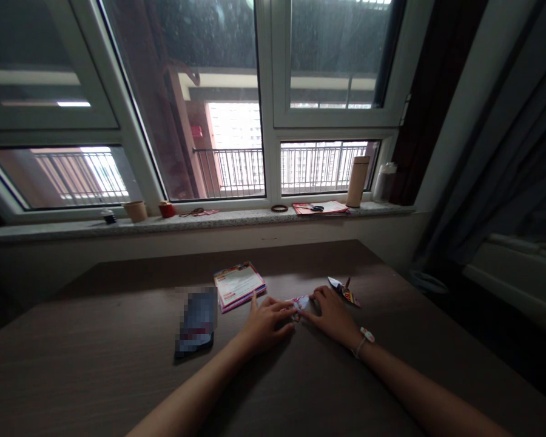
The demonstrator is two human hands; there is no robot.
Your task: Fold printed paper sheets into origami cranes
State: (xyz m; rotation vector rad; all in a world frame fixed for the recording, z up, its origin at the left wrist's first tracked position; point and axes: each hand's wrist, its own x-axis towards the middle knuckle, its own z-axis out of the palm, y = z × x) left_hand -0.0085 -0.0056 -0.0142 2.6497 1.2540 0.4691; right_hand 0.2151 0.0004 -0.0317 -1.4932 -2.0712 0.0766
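A small piece of printed paper (303, 301), white with pink and purple, lies on the brown table between my two hands. My left hand (267, 321) rests on its left side, fingertips pressed to the paper and thumb close to the near edge. From the other side my right hand (334, 312) grips the paper's right edge with bent fingers, thumb toward the middle. Part of the paper is hidden under the fingers. Just beyond my right hand sits a folded paper piece (347, 294) with a pointed white tip. A stack of printed sheets (239, 285) lies beyond my left hand.
A dark phone-like object (197, 321), partly pixelated, lies left on the table (95, 346). On the windowsill (246, 220) stand a paper cup (135, 211), a red spool (166, 209), a tan bottle (357, 182) and a clear bottle (384, 182). Scissors (316, 208) rest on papers there.
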